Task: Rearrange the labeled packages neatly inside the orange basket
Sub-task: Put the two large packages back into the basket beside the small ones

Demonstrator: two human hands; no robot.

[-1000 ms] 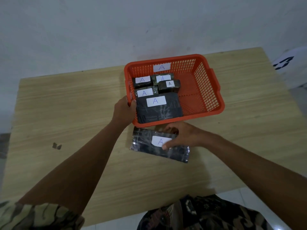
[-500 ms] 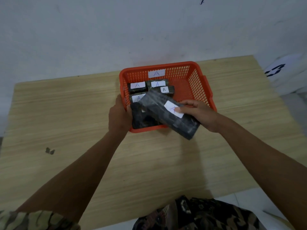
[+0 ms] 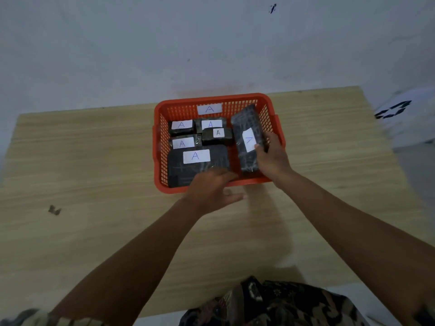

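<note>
The basket (image 3: 164, 184) stands on the bench (image 3: 94, 161) at its far edge. The right grip (image 3: 270, 158) rests on the long package (image 3: 247, 128), which lies lengthwise along the basket's right wall. Left of that grip lie four small packages (image 3: 181, 127) in two rows. The left grip (image 3: 211, 187) is over the near rim, touching the big package (image 3: 188, 168) lying before those rows.

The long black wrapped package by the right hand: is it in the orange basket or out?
In. The long black wrapped package lies along the orange plastic basket's right side, right hand on it.
</note>
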